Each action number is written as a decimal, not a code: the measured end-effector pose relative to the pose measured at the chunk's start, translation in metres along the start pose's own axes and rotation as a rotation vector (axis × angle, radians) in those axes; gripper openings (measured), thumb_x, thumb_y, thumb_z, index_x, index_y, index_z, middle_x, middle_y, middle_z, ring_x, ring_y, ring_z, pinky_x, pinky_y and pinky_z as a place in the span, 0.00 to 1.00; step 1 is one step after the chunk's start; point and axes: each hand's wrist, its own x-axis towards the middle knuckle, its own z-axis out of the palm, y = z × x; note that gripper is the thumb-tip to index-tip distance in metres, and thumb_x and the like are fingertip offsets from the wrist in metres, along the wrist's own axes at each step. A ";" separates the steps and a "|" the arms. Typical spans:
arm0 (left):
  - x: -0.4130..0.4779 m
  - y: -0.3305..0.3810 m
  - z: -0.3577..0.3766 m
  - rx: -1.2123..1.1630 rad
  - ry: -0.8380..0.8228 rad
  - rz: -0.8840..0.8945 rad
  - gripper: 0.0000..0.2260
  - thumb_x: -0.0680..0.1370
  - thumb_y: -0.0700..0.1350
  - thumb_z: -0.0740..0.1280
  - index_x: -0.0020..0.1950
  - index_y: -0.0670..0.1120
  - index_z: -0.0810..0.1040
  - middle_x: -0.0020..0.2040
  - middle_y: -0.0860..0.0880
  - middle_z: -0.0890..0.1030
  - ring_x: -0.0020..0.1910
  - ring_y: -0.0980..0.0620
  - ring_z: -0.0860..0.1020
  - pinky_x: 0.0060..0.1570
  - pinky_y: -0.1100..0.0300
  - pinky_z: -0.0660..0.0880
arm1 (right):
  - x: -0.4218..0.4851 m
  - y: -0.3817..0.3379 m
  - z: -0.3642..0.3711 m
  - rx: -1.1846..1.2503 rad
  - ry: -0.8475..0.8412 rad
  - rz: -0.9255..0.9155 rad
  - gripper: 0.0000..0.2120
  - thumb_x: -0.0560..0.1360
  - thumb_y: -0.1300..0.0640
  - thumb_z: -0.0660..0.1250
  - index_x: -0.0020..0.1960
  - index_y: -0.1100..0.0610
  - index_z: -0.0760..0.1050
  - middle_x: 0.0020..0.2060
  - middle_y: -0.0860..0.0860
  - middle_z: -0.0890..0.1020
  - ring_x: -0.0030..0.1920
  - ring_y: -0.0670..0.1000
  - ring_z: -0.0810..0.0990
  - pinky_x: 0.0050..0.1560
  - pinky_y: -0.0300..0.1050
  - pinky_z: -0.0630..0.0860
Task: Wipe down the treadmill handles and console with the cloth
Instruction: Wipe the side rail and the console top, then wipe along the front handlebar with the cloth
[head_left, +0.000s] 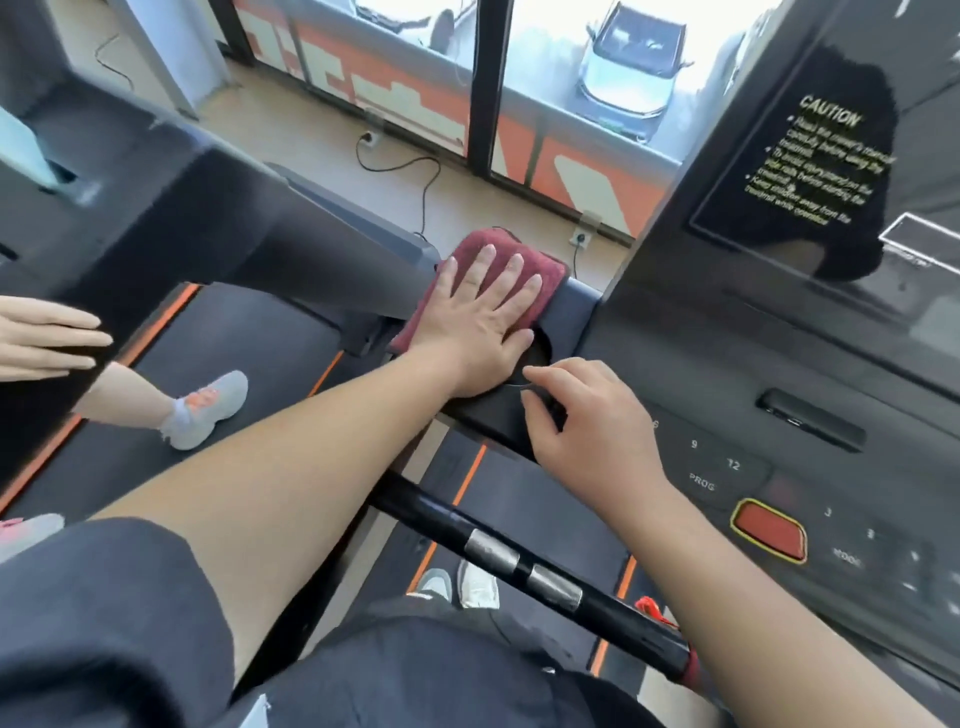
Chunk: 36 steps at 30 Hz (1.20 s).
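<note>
Cloth (511, 270) on console (737, 405) left corner, under left hand (475, 332).

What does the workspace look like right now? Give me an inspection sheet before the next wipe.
Surface: dark console with a caution label and a red button.
Job's things: maroon cloth lies on the console's left corner; black handle bar runs below the arms.
Clutter: nothing seen.
Hands: left hand flat, pressing the cloth; right hand rests with curled fingers on the console edge, nothing visibly held.
Cables: black cables cross the floor to wall sockets; red cord by the handle bar.
Surroundings: another person's hand and shoe at the neighbouring treadmill; parked car outside the window.
</note>
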 end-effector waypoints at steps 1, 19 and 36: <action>-0.017 -0.005 0.005 -0.026 -0.004 -0.013 0.29 0.83 0.63 0.42 0.83 0.59 0.41 0.84 0.53 0.39 0.82 0.45 0.34 0.79 0.39 0.40 | -0.004 -0.004 0.001 0.012 -0.006 0.013 0.10 0.76 0.54 0.69 0.56 0.53 0.84 0.44 0.46 0.83 0.46 0.52 0.79 0.45 0.47 0.78; -0.208 -0.003 0.084 -0.247 0.432 0.048 0.14 0.84 0.47 0.57 0.54 0.47 0.83 0.66 0.47 0.82 0.75 0.42 0.71 0.76 0.42 0.61 | -0.117 -0.026 0.001 -0.097 -0.627 0.360 0.36 0.71 0.28 0.66 0.74 0.45 0.68 0.64 0.43 0.75 0.69 0.48 0.72 0.62 0.50 0.75; -0.191 0.087 0.094 -0.262 0.369 -0.292 0.20 0.82 0.49 0.53 0.39 0.49 0.81 0.37 0.49 0.82 0.44 0.42 0.79 0.65 0.44 0.68 | -0.170 0.016 -0.022 -0.291 -0.586 0.397 0.19 0.71 0.36 0.69 0.54 0.49 0.77 0.49 0.47 0.77 0.56 0.53 0.78 0.50 0.48 0.77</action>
